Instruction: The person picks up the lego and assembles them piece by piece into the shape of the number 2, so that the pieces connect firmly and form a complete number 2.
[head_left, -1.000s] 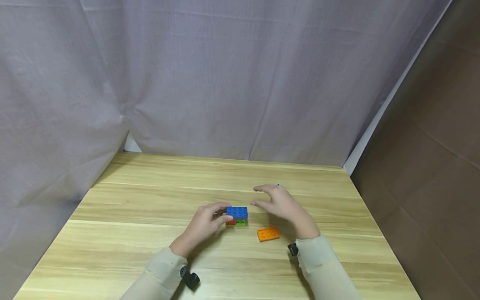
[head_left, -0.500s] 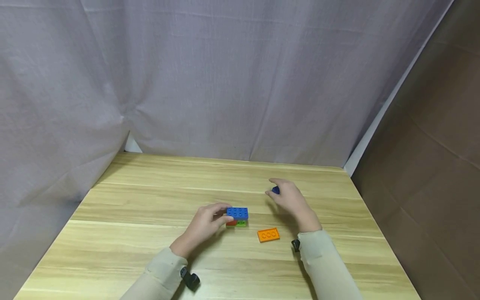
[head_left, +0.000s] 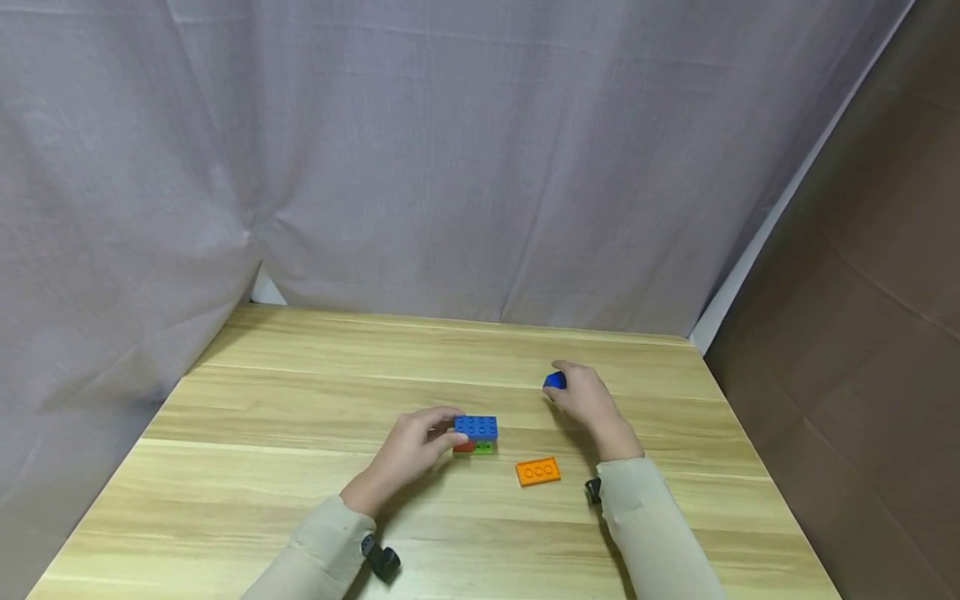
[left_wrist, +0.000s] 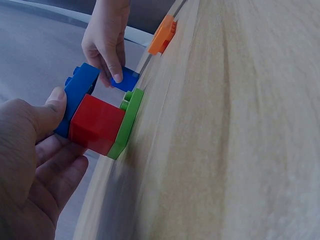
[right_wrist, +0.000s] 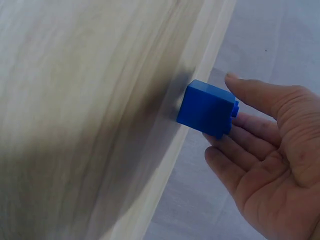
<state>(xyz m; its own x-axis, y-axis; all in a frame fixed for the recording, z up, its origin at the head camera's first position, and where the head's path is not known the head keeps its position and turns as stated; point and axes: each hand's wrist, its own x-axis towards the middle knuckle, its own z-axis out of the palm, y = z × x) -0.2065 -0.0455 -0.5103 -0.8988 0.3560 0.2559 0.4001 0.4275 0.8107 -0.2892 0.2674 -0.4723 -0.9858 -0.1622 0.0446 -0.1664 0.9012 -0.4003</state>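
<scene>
My left hand point(head_left: 414, 443) pinches the blue eight-stud brick point(head_left: 476, 427) on top of a small stack, thumb on its near side. Under that brick is a red block point(left_wrist: 97, 124), and below the red block a thin green plate point(left_wrist: 126, 125) whose studs show at one end. Farther back and to the right, my right hand point(head_left: 588, 400) has its thumb and fingers around a separate small blue block point(right_wrist: 206, 107). The block's studs face the palm, and its lower side is at the tabletop.
An orange plate point(head_left: 537, 472) lies on the wooden table point(head_left: 300, 483), right of the stack and nearer to me. Grey curtain point(head_left: 420, 183) hangs along the table's back edge; a brown one point(head_left: 855, 317) hangs on the right.
My right hand has moved back and to the right, away from the stack, and its fingers have closed around the small blue block. The left hand and its stack stay in place.
</scene>
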